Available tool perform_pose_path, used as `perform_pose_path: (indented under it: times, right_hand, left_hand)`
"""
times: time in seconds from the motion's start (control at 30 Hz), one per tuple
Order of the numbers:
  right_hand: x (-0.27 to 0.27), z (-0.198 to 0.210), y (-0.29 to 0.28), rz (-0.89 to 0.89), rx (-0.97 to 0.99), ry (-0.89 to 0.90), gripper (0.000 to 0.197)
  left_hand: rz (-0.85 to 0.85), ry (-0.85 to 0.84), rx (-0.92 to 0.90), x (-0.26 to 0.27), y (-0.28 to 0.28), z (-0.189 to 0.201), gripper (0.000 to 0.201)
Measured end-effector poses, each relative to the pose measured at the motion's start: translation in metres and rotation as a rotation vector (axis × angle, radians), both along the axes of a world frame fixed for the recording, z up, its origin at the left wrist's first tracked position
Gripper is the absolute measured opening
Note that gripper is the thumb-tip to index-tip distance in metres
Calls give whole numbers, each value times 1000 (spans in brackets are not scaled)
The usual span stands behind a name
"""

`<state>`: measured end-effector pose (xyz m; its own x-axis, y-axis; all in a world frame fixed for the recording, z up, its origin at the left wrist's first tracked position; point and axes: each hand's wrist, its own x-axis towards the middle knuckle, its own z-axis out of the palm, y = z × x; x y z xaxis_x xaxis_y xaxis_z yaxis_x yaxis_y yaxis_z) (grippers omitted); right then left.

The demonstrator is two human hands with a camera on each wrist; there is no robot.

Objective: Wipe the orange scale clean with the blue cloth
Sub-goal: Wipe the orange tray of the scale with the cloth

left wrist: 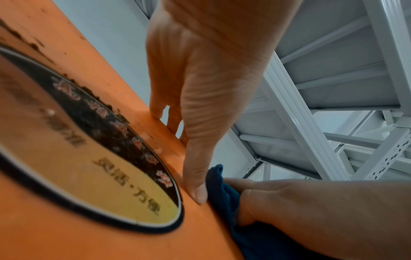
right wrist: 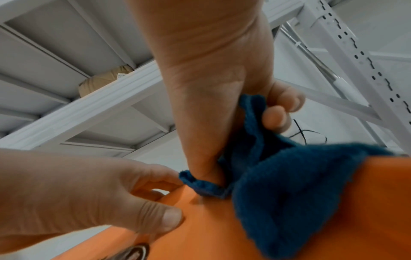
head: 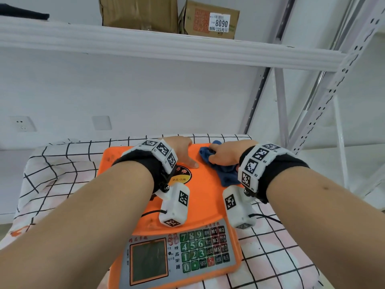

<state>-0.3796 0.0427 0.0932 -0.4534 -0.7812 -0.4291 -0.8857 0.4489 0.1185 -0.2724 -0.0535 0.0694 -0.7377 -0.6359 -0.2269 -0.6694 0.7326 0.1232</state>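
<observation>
The orange scale [head: 205,198] stands on a checked cloth, its keypad [head: 204,249] toward me. My left hand [head: 184,152] holds the platter's far edge, thumb [left wrist: 200,191] pressed on top and fingers [right wrist: 153,177] curled over the rim. Just to its right, my right hand [head: 226,156] grips the bunched blue cloth [head: 227,174] against the platter's far right part. In the right wrist view the right hand's fingers [right wrist: 275,116] curl round a fold of the blue cloth [right wrist: 289,193]. Brown specks [left wrist: 33,45] mark the platter near its round label [left wrist: 89,176].
The checked tablecloth [head: 62,163] covers the small table under the scale. A white shelf [head: 145,42] overhead carries cardboard boxes [head: 208,19]. Perforated rack uprights [head: 333,80] stand to the right. A wall socket [head: 21,124] sits at the back left.
</observation>
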Motion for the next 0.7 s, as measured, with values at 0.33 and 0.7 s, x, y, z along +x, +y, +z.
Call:
perform_pose_path:
  times: [0.33, 0.7]
  right_hand:
    - [-16, -7, 33, 52, -82, -138, 22]
    - [-7, -3, 19, 81, -1, -27, 50]
  left_hand:
    - [-18, 5, 16, 1, -1, 0, 72]
    - [-16, 3, 1, 3, 2, 3, 73]
